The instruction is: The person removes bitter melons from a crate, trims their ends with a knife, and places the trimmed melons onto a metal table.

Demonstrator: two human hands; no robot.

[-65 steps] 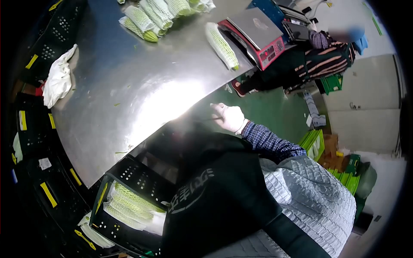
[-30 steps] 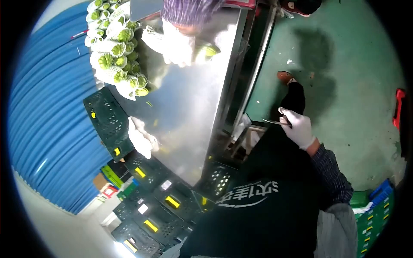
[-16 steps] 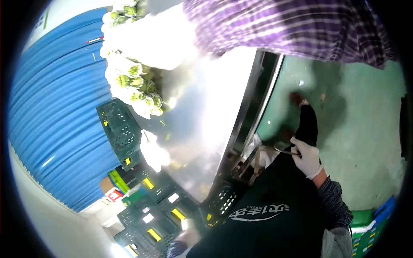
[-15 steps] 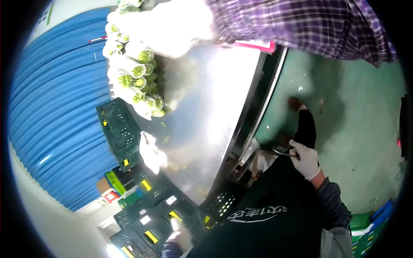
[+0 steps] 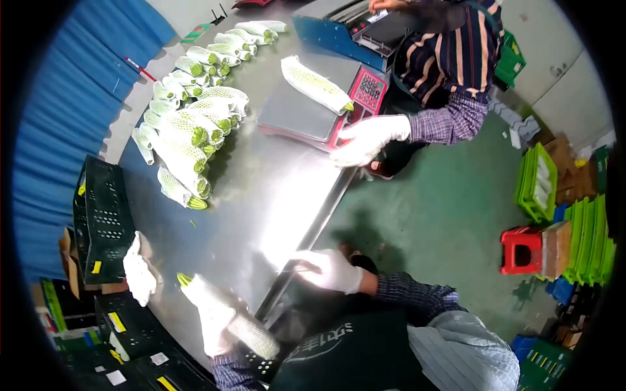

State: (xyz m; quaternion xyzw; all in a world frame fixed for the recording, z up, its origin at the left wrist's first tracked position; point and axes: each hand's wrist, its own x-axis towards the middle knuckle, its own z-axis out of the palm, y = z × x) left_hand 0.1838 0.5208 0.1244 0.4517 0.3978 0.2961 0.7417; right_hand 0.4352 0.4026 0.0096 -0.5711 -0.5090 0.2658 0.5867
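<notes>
At the lower left my left hand (image 5: 215, 322), in a white glove, is closed around a zucchini (image 5: 254, 335) in a white foam net. The zucchini's green tip points up and left above the table. My right hand (image 5: 329, 270), also gloved, is by the table's front edge with its fingers curled; glare hides what is in them. Several more netted zucchini (image 5: 189, 130) lie in a long pile on the metal table (image 5: 228, 241). Another netted zucchini (image 5: 316, 85) rests on a scale (image 5: 293, 114) with a red keypad.
A co-worker's gloved hand (image 5: 372, 140) is beside the scale. A white cloth (image 5: 138, 270) lies at the table's left edge, near dark crates (image 5: 104, 221). Right of the green floor stand a red stool (image 5: 521, 251) and green crates (image 5: 583, 241).
The view has swung, bringing the scale into sight. My left hand, earlier near the crates, now holds a zucchini. My right hand, earlier holding a thin metal tool, is now at the table edge.
</notes>
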